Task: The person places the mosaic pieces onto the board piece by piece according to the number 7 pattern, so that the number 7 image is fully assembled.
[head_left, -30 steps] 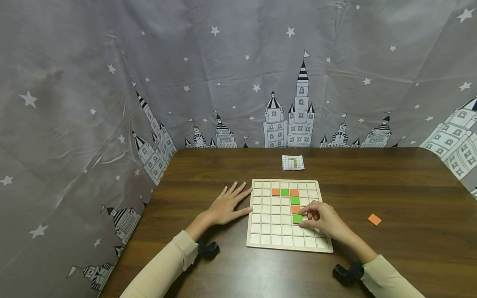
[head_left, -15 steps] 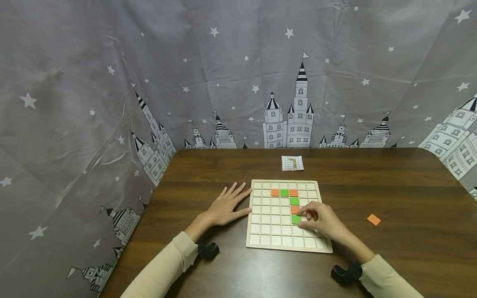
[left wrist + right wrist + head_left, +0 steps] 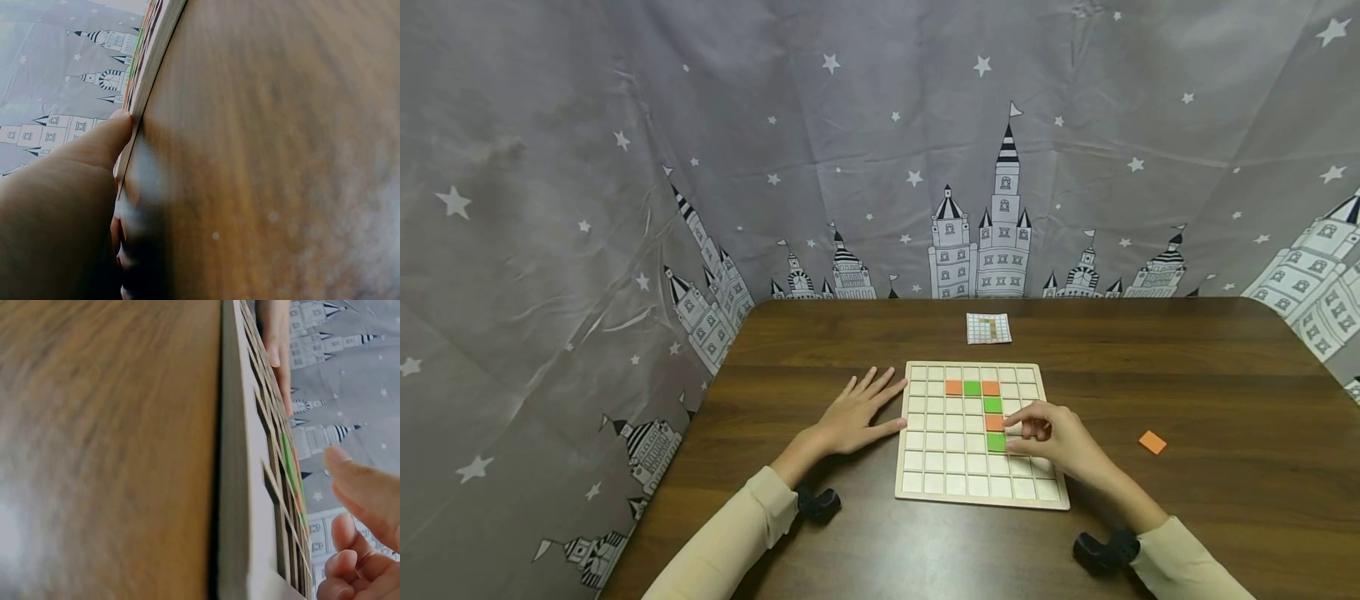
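Note:
A pale wooden grid board [image 3: 934, 461] lies on the table. Square tiles form a bent line on it: a top row of orange [image 3: 953, 387], green [image 3: 972, 388] and orange, then a column down through green [image 3: 992, 405] and orange [image 3: 995, 423] to a green tile [image 3: 996, 442] at the bottom. My left hand [image 3: 853, 418] lies with spread fingers against the board's left edge; in the left wrist view the thumb [image 3: 115, 131] meets that edge. Over the right part of the board hovers my right hand [image 3: 1051, 435], thumb and forefinger apart beside the lowest two tiles, holding nothing.
One loose orange tile [image 3: 1152, 442] rests on the brown table [image 3: 1225, 375] to the right of the board. Behind the board lies a small printed grid card [image 3: 988, 328]. A grey curtain [image 3: 850, 167] with castles and stars hangs past the table's far edge.
My right hand has drawn back slightly to the right, its thumb and fingertip moving off the lowest green tile, which stays in its cell. The left hand has not moved.

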A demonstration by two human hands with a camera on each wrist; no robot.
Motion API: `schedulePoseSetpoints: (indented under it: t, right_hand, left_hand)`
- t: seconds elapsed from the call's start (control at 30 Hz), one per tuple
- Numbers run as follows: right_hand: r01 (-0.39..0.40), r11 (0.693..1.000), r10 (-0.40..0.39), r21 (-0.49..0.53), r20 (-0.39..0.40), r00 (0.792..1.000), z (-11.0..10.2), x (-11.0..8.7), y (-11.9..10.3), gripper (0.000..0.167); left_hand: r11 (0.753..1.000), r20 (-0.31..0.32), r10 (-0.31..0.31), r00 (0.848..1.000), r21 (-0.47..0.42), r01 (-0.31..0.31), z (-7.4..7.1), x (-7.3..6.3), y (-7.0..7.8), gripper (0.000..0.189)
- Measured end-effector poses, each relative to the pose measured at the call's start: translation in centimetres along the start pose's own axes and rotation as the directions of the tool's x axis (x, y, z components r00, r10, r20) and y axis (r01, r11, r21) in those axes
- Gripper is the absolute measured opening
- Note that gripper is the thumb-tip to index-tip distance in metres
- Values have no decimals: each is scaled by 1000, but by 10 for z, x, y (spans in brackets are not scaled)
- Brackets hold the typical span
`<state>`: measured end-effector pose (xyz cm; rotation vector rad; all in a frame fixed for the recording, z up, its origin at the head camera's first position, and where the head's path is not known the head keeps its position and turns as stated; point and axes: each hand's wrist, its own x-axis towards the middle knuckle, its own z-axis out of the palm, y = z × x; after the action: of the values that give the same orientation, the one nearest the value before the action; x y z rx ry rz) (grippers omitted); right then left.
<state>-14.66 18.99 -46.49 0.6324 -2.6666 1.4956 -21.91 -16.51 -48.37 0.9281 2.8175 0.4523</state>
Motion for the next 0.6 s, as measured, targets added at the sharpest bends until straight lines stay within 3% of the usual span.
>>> schedulePoseSetpoints:
  t: [0.23,0.6]
  right_hand:
    - [36,999,-35,9,-78,996,-14,-7,1,23]
    - [9,1000,-6,18,-178,984,-45,-24,2,24]
  left_hand:
    - [1000,6,-1,1000,-2,1,0,0,1,75]
    - [1000,0,-1,1000,-1,1,-1,0,2,74]
